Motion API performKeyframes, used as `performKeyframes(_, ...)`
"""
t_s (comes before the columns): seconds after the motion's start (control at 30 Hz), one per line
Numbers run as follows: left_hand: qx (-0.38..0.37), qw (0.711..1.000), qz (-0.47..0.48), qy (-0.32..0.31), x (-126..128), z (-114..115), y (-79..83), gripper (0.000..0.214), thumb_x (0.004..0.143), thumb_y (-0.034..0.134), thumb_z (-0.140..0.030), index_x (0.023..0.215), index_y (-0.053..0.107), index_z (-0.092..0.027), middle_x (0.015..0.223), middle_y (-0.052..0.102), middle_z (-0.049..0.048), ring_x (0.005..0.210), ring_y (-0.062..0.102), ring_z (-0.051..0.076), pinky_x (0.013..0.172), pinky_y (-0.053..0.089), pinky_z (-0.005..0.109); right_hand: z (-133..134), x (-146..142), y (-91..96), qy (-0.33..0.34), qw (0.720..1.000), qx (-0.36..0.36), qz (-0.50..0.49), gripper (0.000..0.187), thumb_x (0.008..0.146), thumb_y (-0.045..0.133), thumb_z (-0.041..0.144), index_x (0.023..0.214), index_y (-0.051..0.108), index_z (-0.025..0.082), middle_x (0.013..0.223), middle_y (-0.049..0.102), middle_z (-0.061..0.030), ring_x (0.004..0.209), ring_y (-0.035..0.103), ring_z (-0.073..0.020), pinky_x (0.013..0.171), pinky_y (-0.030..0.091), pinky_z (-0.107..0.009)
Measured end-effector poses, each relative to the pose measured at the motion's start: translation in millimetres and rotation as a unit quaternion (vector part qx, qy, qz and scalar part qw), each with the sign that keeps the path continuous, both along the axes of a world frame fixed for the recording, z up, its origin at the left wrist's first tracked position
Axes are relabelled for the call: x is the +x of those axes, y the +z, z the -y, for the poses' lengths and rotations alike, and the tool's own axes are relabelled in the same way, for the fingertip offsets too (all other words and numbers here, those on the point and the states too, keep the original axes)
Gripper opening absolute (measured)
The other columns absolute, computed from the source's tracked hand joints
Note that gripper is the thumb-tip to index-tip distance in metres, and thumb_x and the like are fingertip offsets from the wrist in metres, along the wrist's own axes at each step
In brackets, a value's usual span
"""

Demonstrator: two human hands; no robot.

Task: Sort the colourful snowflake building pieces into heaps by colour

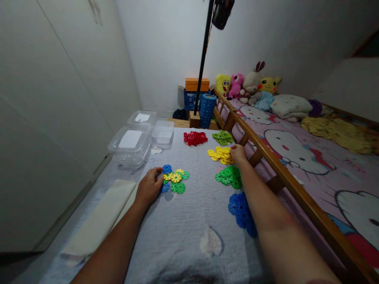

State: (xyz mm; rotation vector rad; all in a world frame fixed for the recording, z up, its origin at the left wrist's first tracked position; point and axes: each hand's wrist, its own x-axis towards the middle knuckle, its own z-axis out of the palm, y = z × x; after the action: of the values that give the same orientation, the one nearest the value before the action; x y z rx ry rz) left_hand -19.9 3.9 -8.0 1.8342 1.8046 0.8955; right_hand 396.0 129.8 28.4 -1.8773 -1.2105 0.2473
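My left hand (150, 184) rests on the cloth at the left edge of a small mixed group of notched plastic discs. That group has yellow discs (176, 177), green discs (180, 187) and blue discs (167, 169); some overlap, and I cannot tell whether any are joined. The left fingers are loosely bent and hold nothing visible. At the right, my right hand (238, 153) has its fingers closed at the edge of the yellow disc pile (221, 155). Its fingertips are partly hidden among the yellow discs. The green disc pile (228, 176) lies just nearer, partly behind my right forearm.
A blue disc pile (241, 211) sits near my right forearm. Red pieces (195, 138) and light green pieces (222, 137) lie at the back. Clear plastic boxes (130, 140) and a folded cream cloth (100, 221) are on the left. A wooden bed rail (251, 134) borders the right.
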Motion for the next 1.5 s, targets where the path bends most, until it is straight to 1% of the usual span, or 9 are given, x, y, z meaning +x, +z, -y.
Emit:
performKeyframes(0.1, -0.002, 1.0, 0.0, -0.002, -0.1, -0.3, -0.8, 0.038, 0.086, 0.049, -0.037, 0.117, 0.063, -0.021, 0.114, 0.069, 0.0069, 0.091, 0.066, 0.021, 0.087, 0.05, 0.034, 11.4, -11.2, 9.8, -0.021, 0.999, 0.006, -0.024, 0.014, 0.062, 0.053, 0.017, 0.069, 0.065, 0.018, 0.069, 0.068, -0.0054, 0.075, 0.064, -0.0225, 0.078, 0.052, -0.033)
performKeyframes(0.2, -0.007, 1.0, -0.003, -0.004, 0.0, -0.4, -0.9, 0.038, 0.086, 0.048, -0.037, 0.117, 0.062, -0.02, 0.116, 0.068, 0.0076, 0.095, 0.065, 0.021, 0.09, 0.05, 0.034, 30.1, -41.9, 15.7, 0.019, 0.997, 0.052, -0.048, 0.021, 0.065, 0.052, 0.02, 0.079, 0.067, 0.017, 0.081, 0.071, -0.0063, 0.079, 0.064, -0.0214, 0.081, 0.051, -0.033)
performKeyframes(0.27, -0.01, 1.0, -0.001, -0.004, 0.2, -0.2, -0.3, 0.038, 0.087, 0.048, -0.038, 0.117, 0.062, -0.02, 0.116, 0.068, 0.0077, 0.096, 0.065, 0.022, 0.091, 0.049, 0.035, 45.3, -72.2, 15.0, 0.074, 0.992, 0.062, -0.076, 0.022, 0.07, 0.052, 0.024, 0.084, 0.067, 0.017, 0.084, 0.071, -0.0054, 0.078, 0.064, -0.0199, 0.078, 0.051, -0.031)
performKeyframes(0.4, -0.014, 1.0, 0.008, -0.005, 0.8, 0.9, 2.1, 0.038, 0.087, 0.048, -0.038, 0.118, 0.061, -0.02, 0.115, 0.069, 0.0076, 0.097, 0.065, 0.022, 0.092, 0.049, 0.035, 77.1, -139.4, 3.0, 0.242, 0.966, 0.001, -0.089, 0.017, 0.077, 0.053, 0.025, 0.084, 0.067, 0.018, 0.078, 0.069, -0.0022, 0.074, 0.063, -0.0178, 0.073, 0.05, -0.029)
performKeyframes(0.57, -0.014, 1.0, 0.013, -0.005, 1.6, 2.2, 4.0, 0.037, 0.086, 0.049, -0.037, 0.117, 0.061, -0.02, 0.115, 0.068, 0.0077, 0.098, 0.065, 0.022, 0.091, 0.05, 0.035, 104.1, -192.4, -17.9, 0.348, 0.936, -0.037, 0.039, 0.024, 0.08, 0.057, 0.014, 0.1, 0.071, 0.018, 0.105, 0.071, -0.0082, 0.102, 0.062, -0.0202, 0.095, 0.044, -0.033)
performKeyframes(0.73, -0.013, 1.0, 0.011, -0.003, 2.9, 3.1, 5.5, 0.037, 0.086, 0.05, -0.036, 0.117, 0.062, -0.02, 0.115, 0.069, 0.0075, 0.096, 0.066, 0.021, 0.087, 0.051, 0.033, 108.8, -198.5, -31.9, 0.343, 0.925, -0.065, 0.147, 0.03, 0.085, 0.056, 0.013, 0.111, 0.069, 0.018, 0.114, 0.067, -0.0107, 0.111, 0.054, -0.0233, 0.1, 0.038, -0.037)
performKeyframes(0.9, -0.014, 1.0, 0.006, 0.003, 4.4, 4.3, 8.5, 0.038, 0.086, 0.05, -0.036, 0.118, 0.063, -0.02, 0.115, 0.07, 0.0072, 0.093, 0.066, 0.02, 0.086, 0.051, 0.032, 106.4, -193.8, -37.3, 0.337, 0.926, -0.082, 0.152, 0.021, 0.086, 0.059, 0.016, 0.105, 0.069, 0.02, 0.11, 0.064, -0.0092, 0.109, 0.051, -0.0235, 0.096, 0.038, -0.035)
performKeyframes(1.17, -0.012, 1.0, 0.008, -0.002, 3.2, 3.9, 6.4, 0.038, 0.085, 0.051, -0.037, 0.118, 0.063, -0.02, 0.113, 0.07, 0.0066, 0.084, 0.065, 0.019, 0.084, 0.052, 0.033, 111.3, -193.2, -35.3, 0.348, 0.92, -0.079, 0.161, 0.033, 0.081, 0.063, 0.021, 0.113, 0.065, 0.02, 0.119, 0.059, -0.0097, 0.113, 0.047, -0.0249, 0.098, 0.037, -0.036)
performKeyframes(1.5, -0.013, 1.0, -0.001, -0.006, 2.0, 2.1, 3.9, 0.04, 0.085, 0.051, -0.037, 0.12, 0.062, -0.021, 0.116, 0.069, 0.0071, 0.088, 0.066, 0.02, 0.087, 0.051, 0.033, 117.6, -189.7, -27.1, 0.319, 0.924, -0.077, 0.197, 0.027, 0.081, 0.067, 0.028, 0.105, 0.067, 0.016, 0.105, 0.062, -0.0108, 0.104, 0.051, -0.0253, 0.094, 0.039, -0.036)
